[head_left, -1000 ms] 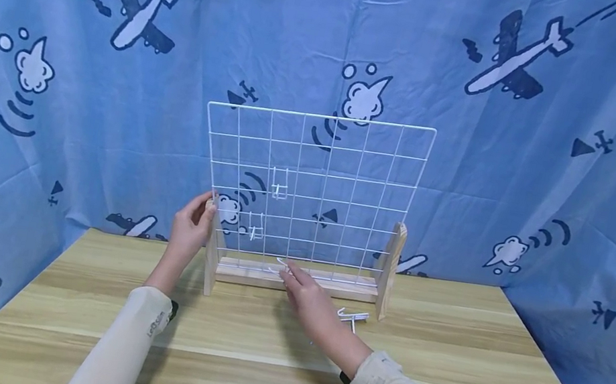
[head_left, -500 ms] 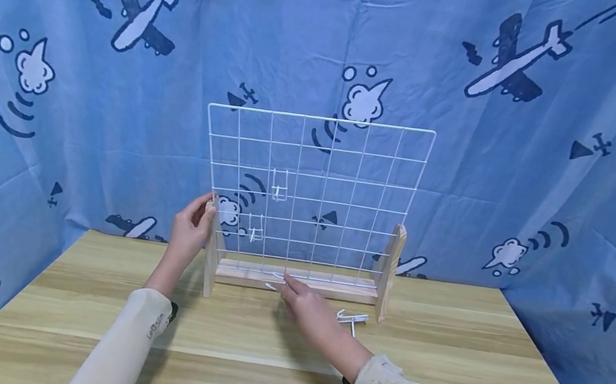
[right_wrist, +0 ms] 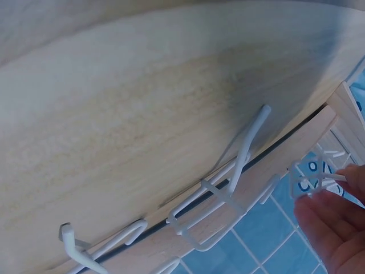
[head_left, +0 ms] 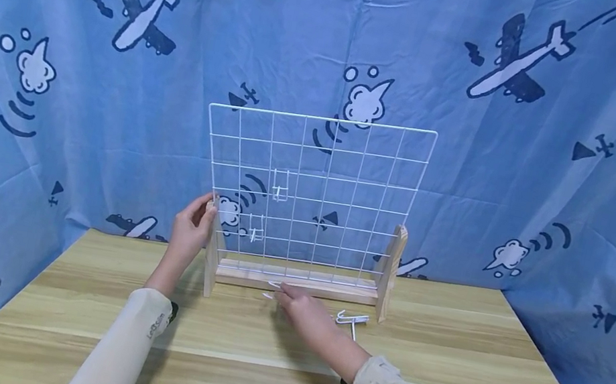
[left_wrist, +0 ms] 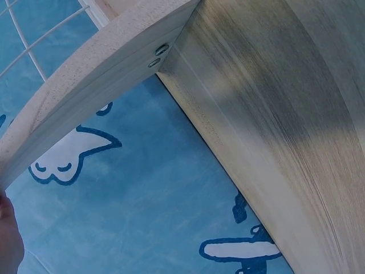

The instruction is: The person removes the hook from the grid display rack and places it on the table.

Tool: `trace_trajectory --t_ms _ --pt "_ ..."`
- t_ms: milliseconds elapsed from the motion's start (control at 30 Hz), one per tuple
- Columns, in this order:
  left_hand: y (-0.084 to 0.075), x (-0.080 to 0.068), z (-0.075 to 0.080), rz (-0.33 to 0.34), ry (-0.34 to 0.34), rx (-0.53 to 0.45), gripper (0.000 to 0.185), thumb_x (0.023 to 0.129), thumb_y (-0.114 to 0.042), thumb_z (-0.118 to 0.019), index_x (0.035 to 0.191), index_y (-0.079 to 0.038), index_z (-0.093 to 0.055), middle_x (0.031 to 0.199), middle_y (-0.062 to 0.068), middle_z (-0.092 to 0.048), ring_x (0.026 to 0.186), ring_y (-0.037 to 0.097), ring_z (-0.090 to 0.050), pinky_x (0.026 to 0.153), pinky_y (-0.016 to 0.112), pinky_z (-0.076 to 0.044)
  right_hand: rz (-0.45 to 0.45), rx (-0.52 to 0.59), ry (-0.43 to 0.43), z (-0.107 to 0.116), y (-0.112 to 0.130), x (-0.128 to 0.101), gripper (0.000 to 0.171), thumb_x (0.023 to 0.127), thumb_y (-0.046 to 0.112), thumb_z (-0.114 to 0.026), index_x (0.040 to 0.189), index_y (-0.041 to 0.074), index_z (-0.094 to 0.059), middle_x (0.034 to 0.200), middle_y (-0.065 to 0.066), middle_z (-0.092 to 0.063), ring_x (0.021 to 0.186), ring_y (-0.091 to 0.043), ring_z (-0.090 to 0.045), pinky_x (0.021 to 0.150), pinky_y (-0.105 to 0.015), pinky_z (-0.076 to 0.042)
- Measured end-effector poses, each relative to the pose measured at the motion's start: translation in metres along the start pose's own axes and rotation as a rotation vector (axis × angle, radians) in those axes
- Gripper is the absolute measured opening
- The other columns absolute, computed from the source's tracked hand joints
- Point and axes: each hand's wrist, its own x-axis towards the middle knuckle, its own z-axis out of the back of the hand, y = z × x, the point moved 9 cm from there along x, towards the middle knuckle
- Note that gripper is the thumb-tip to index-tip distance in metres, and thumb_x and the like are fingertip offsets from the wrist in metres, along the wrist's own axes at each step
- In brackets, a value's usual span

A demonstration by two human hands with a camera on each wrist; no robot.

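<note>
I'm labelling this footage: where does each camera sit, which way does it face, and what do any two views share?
Head: worn on the head, looking forward and down at the wire grid on the table; left hand, right hand and sleeves show.
Left wrist: looks up past the wooden stand at the curtain; a fingertip shows.
Right wrist: looks along the table at white hooks; fingertips show.
Shared: head and left wrist both show grid and stand.

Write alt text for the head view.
A person's left hand grips the left wooden post of a white wire grid panel standing on a wooden table, while the right hand pinches a white wire hook near its base. More hooks lie beside it.
</note>
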Motion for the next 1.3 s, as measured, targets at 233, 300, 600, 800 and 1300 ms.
trace_trajectory --t_ms 233,300,600,800,1300 --pt "-0.002 0.0 -0.001 -0.014 0.006 -0.024 0.04 0.101 -0.012 -0.049 0.139 0.001 -0.047 0.136 0.021 -0.052 0.123 0.03 -0.051 0.104 0.034 -0.043 0.045 -0.031 0.031 -0.006 0.003 0.0 0.019 0.086 -0.003 -0.065 0.105 0.0 -0.068 0.111 -0.015 -0.065 0.1 -0.028 -0.065 0.08 -0.032 -0.058" --pt "-0.001 0.0 -0.002 -0.011 0.006 -0.02 0.04 0.101 -0.012 -0.049 0.139 0.001 -0.047 0.136 0.021 -0.052 0.123 0.029 -0.051 0.103 0.032 -0.043 0.033 -0.038 0.061 -0.008 0.003 -0.001 0.017 0.087 -0.001 -0.064 0.104 0.002 -0.068 0.109 -0.014 -0.065 0.095 -0.027 -0.066 0.075 -0.031 -0.059" --pt "-0.001 0.0 -0.001 0.011 0.005 0.017 0.04 0.101 -0.014 -0.05 0.14 -0.004 -0.048 0.134 0.016 -0.054 0.121 0.025 -0.052 0.103 0.033 -0.044 -0.029 -0.076 0.182 -0.02 0.0 -0.003 0.017 0.091 0.004 -0.06 0.107 0.004 -0.068 0.117 -0.019 -0.064 0.093 -0.032 -0.068 0.071 -0.038 -0.06" --pt "0.0 0.0 -0.001 0.014 0.008 0.007 0.041 0.101 -0.015 -0.049 0.14 -0.004 -0.047 0.136 0.016 -0.053 0.122 0.025 -0.052 0.103 0.034 -0.044 -0.014 -0.118 0.192 -0.022 0.002 -0.005 0.022 0.089 -0.002 -0.06 0.109 0.003 -0.068 0.116 -0.019 -0.065 0.096 -0.03 -0.067 0.074 -0.037 -0.06" --pt "0.001 -0.001 -0.001 0.019 0.01 0.003 0.041 0.101 -0.016 -0.049 0.14 -0.004 -0.047 0.136 0.016 -0.053 0.122 0.026 -0.052 0.103 0.032 -0.044 0.028 -0.176 0.217 -0.03 0.015 -0.013 0.034 0.098 0.018 -0.055 0.123 -0.004 -0.061 0.128 -0.025 -0.058 0.114 -0.038 -0.058 0.095 -0.046 -0.051"
